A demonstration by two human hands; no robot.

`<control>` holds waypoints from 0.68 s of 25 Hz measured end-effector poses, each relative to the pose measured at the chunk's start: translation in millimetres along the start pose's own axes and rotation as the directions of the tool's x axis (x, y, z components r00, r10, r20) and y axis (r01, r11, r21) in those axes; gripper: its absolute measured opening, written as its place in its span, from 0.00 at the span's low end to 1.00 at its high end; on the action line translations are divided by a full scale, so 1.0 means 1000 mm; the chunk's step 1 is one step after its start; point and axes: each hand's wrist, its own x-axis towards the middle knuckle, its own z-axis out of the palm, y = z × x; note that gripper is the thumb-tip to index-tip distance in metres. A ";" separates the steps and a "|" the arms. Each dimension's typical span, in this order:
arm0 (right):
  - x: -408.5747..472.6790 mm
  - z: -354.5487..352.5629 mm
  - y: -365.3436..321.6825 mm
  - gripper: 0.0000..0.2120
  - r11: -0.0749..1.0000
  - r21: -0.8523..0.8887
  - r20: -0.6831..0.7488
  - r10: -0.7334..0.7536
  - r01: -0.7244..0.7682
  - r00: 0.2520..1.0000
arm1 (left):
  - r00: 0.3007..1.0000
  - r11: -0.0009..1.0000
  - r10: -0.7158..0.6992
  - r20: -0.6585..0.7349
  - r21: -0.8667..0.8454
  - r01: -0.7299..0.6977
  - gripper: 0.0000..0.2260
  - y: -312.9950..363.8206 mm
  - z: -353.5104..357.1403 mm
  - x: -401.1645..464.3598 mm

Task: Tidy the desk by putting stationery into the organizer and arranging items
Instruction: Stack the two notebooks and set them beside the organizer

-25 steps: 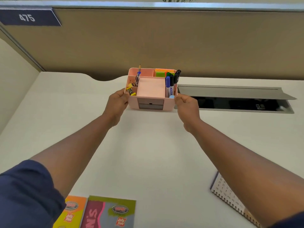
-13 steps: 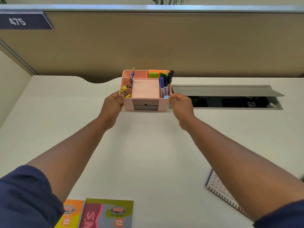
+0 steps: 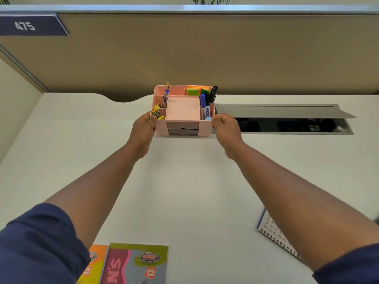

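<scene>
A pink desk organizer point(image 3: 182, 111) stands near the back of the white desk point(image 3: 184, 191), close to the partition. It holds markers point(image 3: 206, 103) on its right, sticky notes point(image 3: 193, 90) at the back, a pen and pencil point(image 3: 166, 93) on its left, and yellow binder clips point(image 3: 158, 114) at the front left. My left hand point(image 3: 143, 130) grips its left side, fingers curled on the wall. My right hand point(image 3: 225, 128) grips its right side the same way. Both arms are stretched forward.
An open cable tray point(image 3: 287, 125) with a raised grey lid lies just right of the organizer. Two colourful booklets point(image 3: 135, 265) lie at the near edge on the left, a spiral calendar point(image 3: 274, 232) at the near right. A beige partition point(image 3: 205, 54) bounds the desk's back.
The organizer, held by both hands, has slid a little farther back toward the partition. The grip on both sides is unchanged.
</scene>
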 end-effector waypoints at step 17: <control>-0.142 0.028 0.050 0.11 0.994 -0.093 0.143 -0.045 0.059 0.989 | 0.997 0.910 -0.032 -0.071 0.409 0.058 0.23 -0.030 -0.040 -0.153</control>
